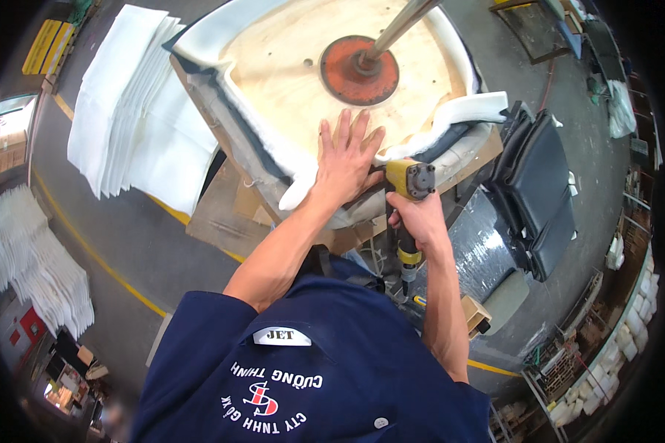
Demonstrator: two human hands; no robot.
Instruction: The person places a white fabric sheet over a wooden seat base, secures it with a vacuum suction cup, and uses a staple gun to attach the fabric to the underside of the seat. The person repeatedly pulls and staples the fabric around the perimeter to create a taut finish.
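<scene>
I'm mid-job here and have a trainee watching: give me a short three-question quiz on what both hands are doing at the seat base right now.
1. True or false: the left hand lies flat, fingers spread, on the white padding at the rim of the wooden seat base.
2. What does the right hand grip?
A. a yellow pneumatic stapler
B. a paint brush
C. a tape roll
3. Fill in: a metal pole rises from the round ____ plate on the base.

Key: 1 true; 2 A; 3 orange

A yellow and black pneumatic stapler points nose-first at the seat's edge. The upturned round plywood seat base, wrapped in white foam padding, lies flat.
</scene>
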